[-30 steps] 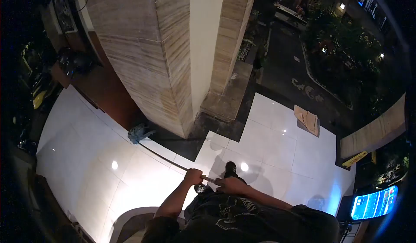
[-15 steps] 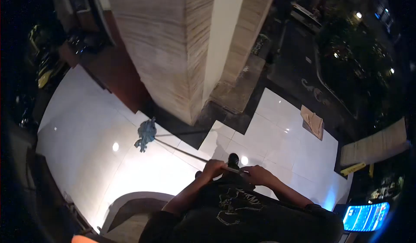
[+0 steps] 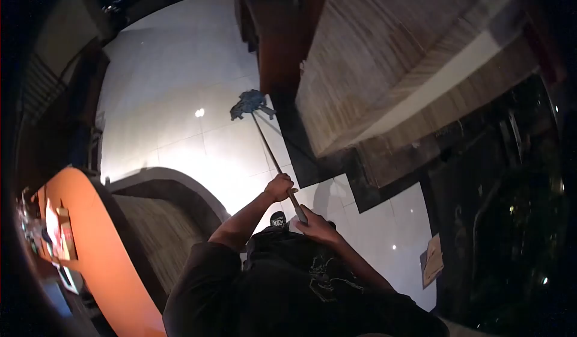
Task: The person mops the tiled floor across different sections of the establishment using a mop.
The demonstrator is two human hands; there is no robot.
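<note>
A mop (image 3: 264, 137) is being held out in front of the body by two bare hands. Its long, thin stick is being gripped by the left hand (image 3: 279, 188), with the fingers being curled around it and pressed together. The thick end of the stick, nearer the body, is being held by the right hand (image 3: 317, 224). Some of the right fingers are being hidden, so it cannot be told if they are all being pressed together.

The blue-gray mop head (image 3: 251, 104) is being held well apart from the hands, over the white floor (image 3: 168, 108) and near the dark stone edge (image 3: 354, 196). It cannot be told for sure if the floor is being touched by it.

A dark shirt (image 3: 270, 277) with a pale drawing is being worn. A black shoe (image 3: 277, 220) is being seen near the hands. A big striped pillar (image 3: 402, 54) is being seen beyond the dark edge. An orange counter (image 3: 108, 241) is being seen on the left, and a tan cloth (image 3: 433, 260) on the right.
</note>
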